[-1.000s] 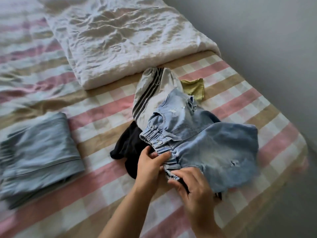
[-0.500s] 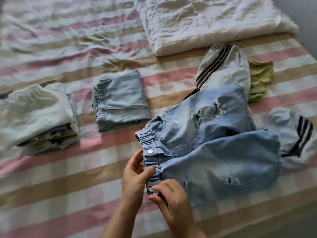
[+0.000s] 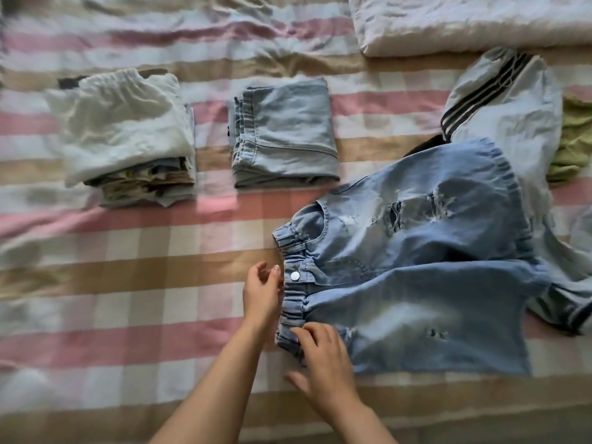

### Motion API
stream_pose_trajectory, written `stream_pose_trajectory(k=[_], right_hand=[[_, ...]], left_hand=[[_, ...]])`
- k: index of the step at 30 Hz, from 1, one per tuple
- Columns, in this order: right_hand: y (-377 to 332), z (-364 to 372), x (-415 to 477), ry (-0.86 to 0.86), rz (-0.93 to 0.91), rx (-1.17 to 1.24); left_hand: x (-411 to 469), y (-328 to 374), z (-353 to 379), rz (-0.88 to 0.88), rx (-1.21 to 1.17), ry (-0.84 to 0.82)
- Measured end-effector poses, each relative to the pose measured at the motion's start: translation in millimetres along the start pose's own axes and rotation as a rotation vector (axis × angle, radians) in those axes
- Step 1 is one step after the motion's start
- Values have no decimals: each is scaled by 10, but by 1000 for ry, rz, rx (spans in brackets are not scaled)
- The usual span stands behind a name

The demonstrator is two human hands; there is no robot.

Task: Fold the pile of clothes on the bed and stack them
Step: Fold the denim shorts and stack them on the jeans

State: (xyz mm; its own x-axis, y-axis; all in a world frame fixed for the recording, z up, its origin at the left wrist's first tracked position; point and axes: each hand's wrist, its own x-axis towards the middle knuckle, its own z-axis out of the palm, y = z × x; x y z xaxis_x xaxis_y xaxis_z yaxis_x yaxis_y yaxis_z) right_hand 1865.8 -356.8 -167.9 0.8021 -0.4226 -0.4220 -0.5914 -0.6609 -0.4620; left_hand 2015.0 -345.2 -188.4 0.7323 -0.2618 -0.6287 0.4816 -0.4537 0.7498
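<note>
Head view: with the denim shorts [image 3: 416, 267] spread near right on the bed [image 3: 128, 283], the right hand [image 3: 323, 357] clutching their waistband [image 3: 293, 310] and the left hand [image 3: 261, 291] beside it, grip unclear, I fear folding drags the striped trousers [image 3: 499, 107] underneath askew.

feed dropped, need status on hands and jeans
Left hand touches jeans waistband, right hand fingers curled on it. Jeans spread flat, unfolded. Legs overlap striped pants.
</note>
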Motion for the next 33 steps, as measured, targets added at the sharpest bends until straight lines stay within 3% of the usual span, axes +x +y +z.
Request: stream_pose_trajectory(k=[1,5,8,15,20,24,30,33], right_hand=[[-28,29,6,-12,20,-42],[-58,199,111,329,-15,-59],[-37,242,152,387,-14,-35],[-429,277,23,475,-126,385],[-1024,484,99,429,-189,472],[-1388,674,226,270,-226,470],[-1499,923,398,-31,-213,326],[-1394,806,365,-44,-248,363]], left_hand=[[99,47,47,-1,-3,5],[395,211,230,-8,-14,-40],[423,276,256,10,-76,-172],[454,346,-352,151,-160,-71],[523,352,-1015,225,-81,45],[628,292,-1433,317,-21,148],[759,69,-1660,228,101,251],[675,32,-1575,223,304,303]])
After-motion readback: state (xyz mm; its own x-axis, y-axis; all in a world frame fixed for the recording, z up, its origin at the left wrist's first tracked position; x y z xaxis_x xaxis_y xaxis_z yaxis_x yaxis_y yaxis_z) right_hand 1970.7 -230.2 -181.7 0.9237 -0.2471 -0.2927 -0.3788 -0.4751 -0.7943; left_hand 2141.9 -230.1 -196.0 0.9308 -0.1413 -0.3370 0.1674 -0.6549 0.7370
